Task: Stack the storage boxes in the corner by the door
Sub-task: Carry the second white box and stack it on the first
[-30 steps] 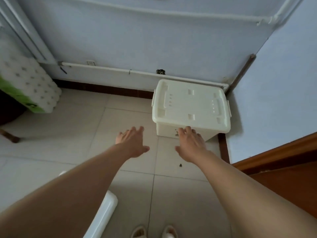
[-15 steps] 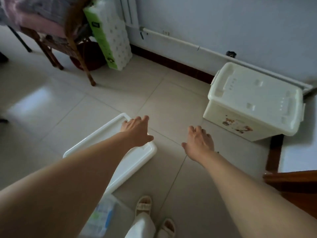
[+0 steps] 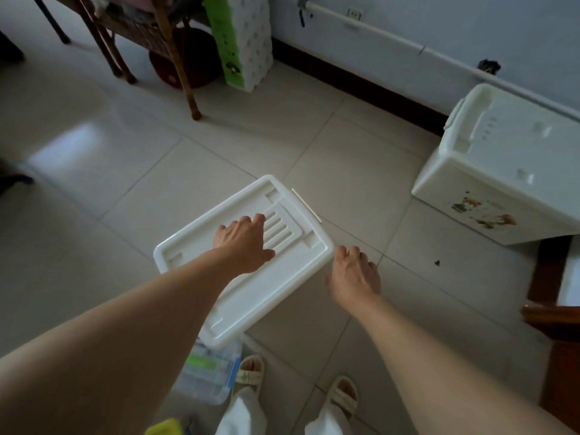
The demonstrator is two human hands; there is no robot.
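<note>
Right now both my arms reach forward and down over the tiled floor (image 3: pixel 345 146). My left hand (image 3: pixel 243 241) lies above the white lid (image 3: pixel 282 277) of the clear storage box (image 3: pixel 207 375) that stands just in front of my feet; the fingers are stretched out and slightly spread toward the ribbed handle panel (image 3: pixel 281 229) in the lid, and I cannot tell whether the palm presses on the plastic or hangs a little above it. My right hand (image 3: pixel 354 273) is just off the lid's right corner, over bare tile, fingers loosely extended and holding nothing. Through the clear wall of that box, below the lid's near edge, I see green and blue contents, too blurred to name. The cream storage box (image 3: pixel 502 171), lid on and a small cartoon sticker (image 3: pixel 483 210) on its side, stands well to the right of the clear box, against the wall by the dark skirting. Beyond the clear box, to the far left of it, stand wooden chair legs (image 3: pixel 185 76) and a tall pack of paper rolls (image 3: pixel 241 39). My sandalled feet (image 3: pixel 343 394) are just behind the clear box.
</note>
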